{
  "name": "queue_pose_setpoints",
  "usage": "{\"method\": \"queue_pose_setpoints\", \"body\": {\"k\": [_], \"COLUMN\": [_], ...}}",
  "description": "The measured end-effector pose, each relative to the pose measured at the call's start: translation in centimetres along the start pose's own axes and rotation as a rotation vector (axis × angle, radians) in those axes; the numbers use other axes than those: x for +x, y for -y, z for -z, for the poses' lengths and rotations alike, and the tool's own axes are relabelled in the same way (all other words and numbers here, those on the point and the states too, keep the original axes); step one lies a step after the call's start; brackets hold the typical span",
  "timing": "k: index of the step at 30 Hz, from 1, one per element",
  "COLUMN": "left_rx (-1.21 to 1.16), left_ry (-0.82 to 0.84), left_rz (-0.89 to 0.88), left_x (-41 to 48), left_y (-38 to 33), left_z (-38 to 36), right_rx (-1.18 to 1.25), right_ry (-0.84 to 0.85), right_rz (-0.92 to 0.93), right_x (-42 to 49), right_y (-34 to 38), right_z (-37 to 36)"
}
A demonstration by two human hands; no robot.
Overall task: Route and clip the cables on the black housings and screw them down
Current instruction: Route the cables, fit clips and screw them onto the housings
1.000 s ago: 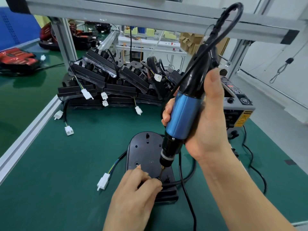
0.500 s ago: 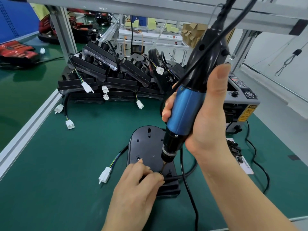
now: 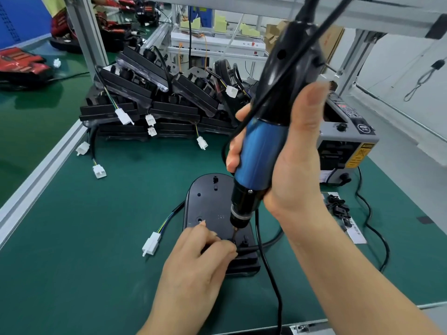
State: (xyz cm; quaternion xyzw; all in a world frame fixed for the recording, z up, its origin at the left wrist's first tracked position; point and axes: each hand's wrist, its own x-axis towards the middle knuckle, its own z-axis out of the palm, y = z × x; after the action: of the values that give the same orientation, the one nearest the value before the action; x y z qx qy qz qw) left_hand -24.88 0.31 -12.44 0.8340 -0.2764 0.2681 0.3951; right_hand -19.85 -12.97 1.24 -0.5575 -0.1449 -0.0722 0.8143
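Observation:
A black oval housing (image 3: pixel 210 201) lies flat on the green mat in front of me. Its cable (image 3: pixel 271 243) crosses the near end, and a wire tail with a white connector (image 3: pixel 151 243) trails off to the left. My left hand (image 3: pixel 200 259) presses down on the housing's near end, fingertips pinched at the cable beside the bit. My right hand (image 3: pixel 290 160) grips a blue and black electric screwdriver (image 3: pixel 260 155), held nearly upright. Its bit touches the housing just right of my left fingertips. Whatever is under the fingers is hidden.
A pile of black housings (image 3: pixel 154 100) with white connectors fills the back of the mat. A grey tape dispenser (image 3: pixel 348 139) stands at the right, with small black clips (image 3: pixel 337 207) on a card in front of it. An aluminium rail (image 3: pixel 41 170) borders the left.
The view has shifted and tilted a little; the housing sits higher in the frame. Both hands keep their hold, with the screwdriver bit still on the same spot.

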Motion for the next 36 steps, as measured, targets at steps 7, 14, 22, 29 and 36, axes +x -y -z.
{"method": "queue_pose_setpoints", "body": {"k": [7, 14, 22, 29, 36], "left_rx": [0.013, -0.005, 0.007, 0.0, -0.001], "left_ry": [-0.009, -0.037, -0.05, -0.051, -0.041], "left_rz": [-0.026, -0.015, -0.019, -0.014, -0.038], "left_x": [0.2, 0.2, 0.3, 0.3, 0.3], "left_y": [0.0, 0.1, 0.1, 0.3, 0.4], "left_z": [0.1, -0.2, -0.2, -0.4, -0.4], "right_rx": [-0.07, -0.081, -0.204, -0.393, -0.537], "right_ry": [0.036, -0.132, -0.713, -0.979, -0.939], "right_rz": [-0.019, 0.042, 0.045, -0.346, -0.59], "right_x": [0.4, -1.0, -4.5, -6.6, -5.4], "right_y": [0.7, 3.9, 10.0, 6.0, 2.3], "right_z": [0.1, 2.8, 13.2, 21.9, 25.1]}}
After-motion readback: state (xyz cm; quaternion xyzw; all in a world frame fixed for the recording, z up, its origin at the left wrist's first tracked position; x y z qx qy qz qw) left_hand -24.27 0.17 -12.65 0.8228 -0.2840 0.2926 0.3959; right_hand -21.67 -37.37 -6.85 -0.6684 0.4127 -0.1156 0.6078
